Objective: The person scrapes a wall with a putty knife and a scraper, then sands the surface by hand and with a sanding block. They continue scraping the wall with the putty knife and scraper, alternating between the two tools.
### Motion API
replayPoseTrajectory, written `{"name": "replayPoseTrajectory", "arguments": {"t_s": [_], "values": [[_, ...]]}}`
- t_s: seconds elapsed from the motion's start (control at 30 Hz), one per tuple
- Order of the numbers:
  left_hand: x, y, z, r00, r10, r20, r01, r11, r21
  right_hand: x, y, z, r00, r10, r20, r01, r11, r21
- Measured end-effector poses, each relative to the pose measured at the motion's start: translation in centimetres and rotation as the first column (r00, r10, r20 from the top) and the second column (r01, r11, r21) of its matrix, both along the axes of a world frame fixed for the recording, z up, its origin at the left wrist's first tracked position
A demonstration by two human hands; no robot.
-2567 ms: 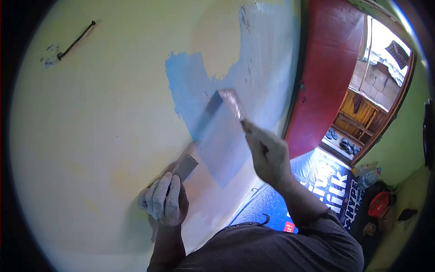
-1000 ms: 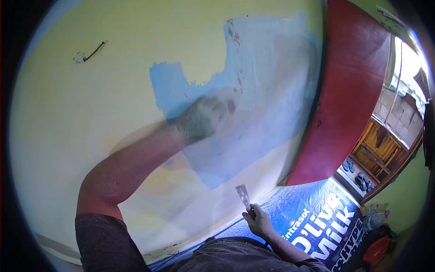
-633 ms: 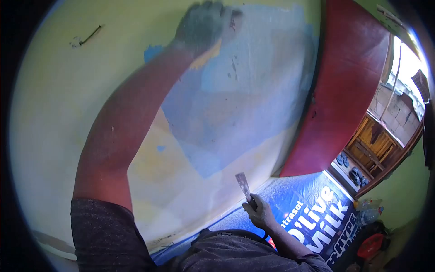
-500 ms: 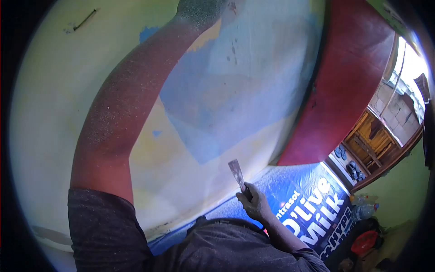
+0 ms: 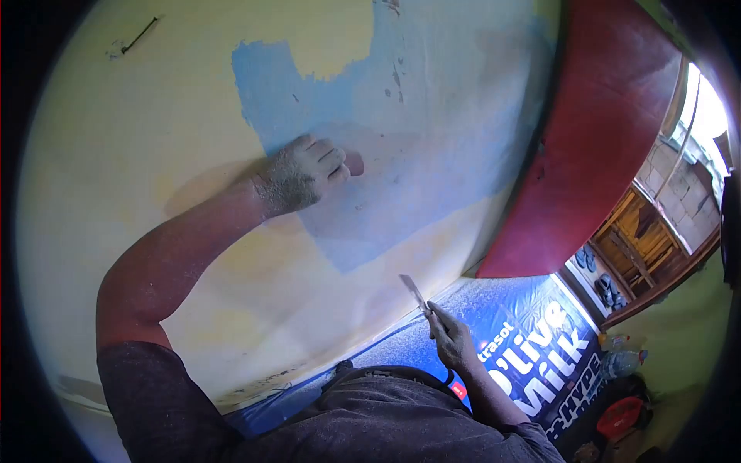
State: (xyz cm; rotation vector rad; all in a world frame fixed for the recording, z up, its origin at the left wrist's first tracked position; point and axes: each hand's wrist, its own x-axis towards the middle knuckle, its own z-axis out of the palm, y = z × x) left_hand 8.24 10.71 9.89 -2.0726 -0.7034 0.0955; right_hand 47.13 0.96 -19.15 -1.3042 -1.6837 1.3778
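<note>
My left hand (image 5: 301,174), coated in pale dust, presses against the wall (image 5: 417,185) on a blue patch amid yellow paint. Its fingers are curled over a small reddish-brown piece of sandpaper (image 5: 354,163), of which only one end sticks out. Lower down, my right hand (image 5: 450,337) is closed round the handle of a putty knife (image 5: 412,290). The narrow blade points up and to the left, seen almost edge-on, in front of the wall's lower part.
A red door (image 5: 587,139) stands at the right, beside a doorway with sandals (image 5: 610,292) outside. A blue printed banner (image 5: 502,309), dusty, covers the floor. Plastic bottles (image 5: 624,361) and a red object (image 5: 620,417) sit at lower right. A nail (image 5: 140,35) juts from the wall.
My left hand has come down the wall from the top edge to the blue patch, its elbow bending more. My right hand has shifted slightly right and turned the putty knife edge-on.
</note>
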Motion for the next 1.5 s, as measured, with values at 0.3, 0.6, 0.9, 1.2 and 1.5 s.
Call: {"name": "replayPoseTrajectory", "arguments": {"t_s": [0.3, 0.6, 0.9, 1.2, 1.5], "values": [[0.5, 1.7, 12.6, 0.961, -0.11, 0.252, -0.03, 0.868, 0.495, -4.4, 7.3, 10.5, 0.999, -0.048, 0.021, 0.032, 0.875, 0.483], [-0.2, -2.6, -3.1, 0.749, -0.176, 0.639, -0.258, 0.81, 0.526, -10.5, 12.2, 13.9, 0.977, -0.087, -0.194, 0.206, 0.62, 0.757], [-3.3, -5.5, -12.5, 0.76, -0.187, 0.622, -0.265, 0.785, 0.56, -13.1, 14.2, 14.8, 0.949, -0.12, -0.292, 0.302, 0.611, 0.732], [-3.2, -5.6, -12.4, 0.751, -0.187, 0.633, -0.255, 0.803, 0.539, -12.5, 14.0, 16.5, 0.954, -0.152, -0.259, 0.294, 0.641, 0.709], [-3.2, -5.2, -12.8, 0.744, -0.211, 0.634, -0.248, 0.794, 0.555, -12.6, 13.7, 15.8, 0.955, -0.135, -0.264, 0.286, 0.657, 0.698]]}}
